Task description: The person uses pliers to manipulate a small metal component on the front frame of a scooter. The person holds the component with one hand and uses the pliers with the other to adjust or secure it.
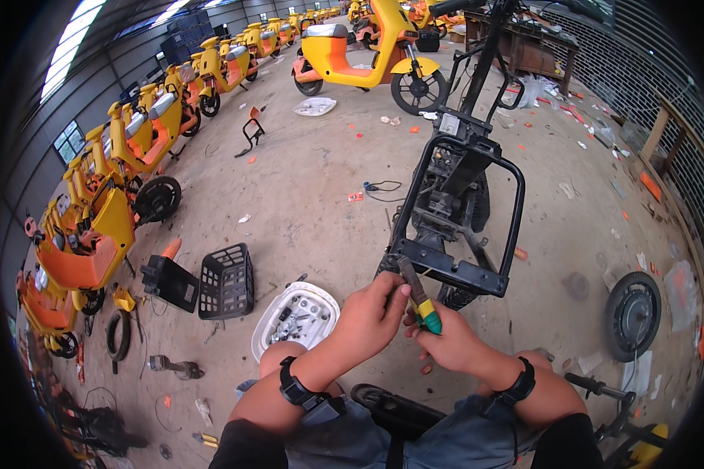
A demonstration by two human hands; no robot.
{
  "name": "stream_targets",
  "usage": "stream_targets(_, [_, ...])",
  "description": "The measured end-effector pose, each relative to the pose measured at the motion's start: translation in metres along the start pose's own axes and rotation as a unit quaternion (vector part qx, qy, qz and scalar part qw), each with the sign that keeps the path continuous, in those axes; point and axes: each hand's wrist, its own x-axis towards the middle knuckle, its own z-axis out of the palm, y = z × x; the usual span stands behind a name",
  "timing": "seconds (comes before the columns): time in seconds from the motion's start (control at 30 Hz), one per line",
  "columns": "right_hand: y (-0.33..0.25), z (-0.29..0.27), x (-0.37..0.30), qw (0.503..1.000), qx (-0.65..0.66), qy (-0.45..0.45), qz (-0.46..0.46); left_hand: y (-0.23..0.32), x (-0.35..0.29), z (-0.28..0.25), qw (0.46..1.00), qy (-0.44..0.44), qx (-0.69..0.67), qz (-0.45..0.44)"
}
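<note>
A stripped black scooter frame (446, 195) stands in front of me, with a black tubular loop at its near end. My right hand (450, 341) is closed round the yellow-and-green handle of a hand tool (419, 294). The tool's flat, worn metal end points up toward the frame's rear crossbar; its exact kind is unclear. Beside it, my left hand (372, 311) is closed just below the left corner of that crossbar, thumb against the curled fingers. What those fingers grip is hidden.
A white tray (260, 334) of metal parts lies left of my left arm, near a black basket (227, 283). A wheel (633, 316) lies at right. Yellow scooters (161, 133) line the left, and another scooter (360, 55) stands ahead. Scraps litter the floor.
</note>
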Motion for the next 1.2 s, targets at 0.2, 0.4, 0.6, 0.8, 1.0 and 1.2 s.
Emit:
stream_targets(0.2, [-0.009,0.000,-0.003,1.000,-0.001,-0.013,0.027,0.000,0.000,0.000,1.000,0.001,-0.011,0.000])
stream_targets(0.4, [-0.006,-0.001,-0.003,1.000,0.000,-0.021,0.015,0.004,0.000,-0.002,1.000,-0.008,-0.001,-0.018])
stream_targets(0.6, [-0.007,0.000,-0.004,1.000,0.005,-0.023,0.018,0.004,-0.002,-0.001,1.000,-0.005,-0.024,-0.005])
stream_targets(0.8, [-0.005,-0.001,-0.003,1.000,0.001,-0.018,-0.003,0.007,-0.003,0.000,0.999,0.032,-0.033,0.029])
stream_targets(1.0, [-0.002,-0.001,-0.003,1.000,0.009,-0.005,-0.010,0.007,-0.001,0.001,0.997,0.053,-0.024,0.043])
stream_targets(1.2, [0.001,-0.004,-0.002,1.000,0.022,0.001,0.006,0.011,0.002,0.000,0.996,0.053,-0.052,0.047])
